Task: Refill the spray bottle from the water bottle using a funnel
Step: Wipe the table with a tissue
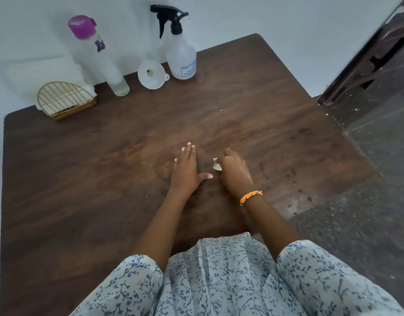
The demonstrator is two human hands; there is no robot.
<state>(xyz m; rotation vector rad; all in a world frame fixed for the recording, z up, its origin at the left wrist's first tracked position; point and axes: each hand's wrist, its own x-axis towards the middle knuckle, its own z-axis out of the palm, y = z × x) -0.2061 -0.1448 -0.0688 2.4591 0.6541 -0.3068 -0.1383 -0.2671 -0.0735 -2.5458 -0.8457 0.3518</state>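
Observation:
A clear spray bottle [181,56] with a black trigger head stands at the far edge of the brown table [82,169]. Just left of it a white funnel [151,74] lies tilted with its mouth towards me. Further left stands a tall clear water bottle [98,58] with a purple cap on. My left hand [187,171] rests flat on the table's middle, fingers apart, holding nothing. Beside it, my right hand [234,172] is closed on a small crumpled white tissue [216,164] pressed to the tabletop. Both hands are far from the bottles.
A gold wire rack [65,99] sits at the far left corner against the white wall. Dark spots and droplets [298,185] dot the table's right side. Beyond the right edge lies a dark speckled floor [367,201] and a dark wooden frame [365,55].

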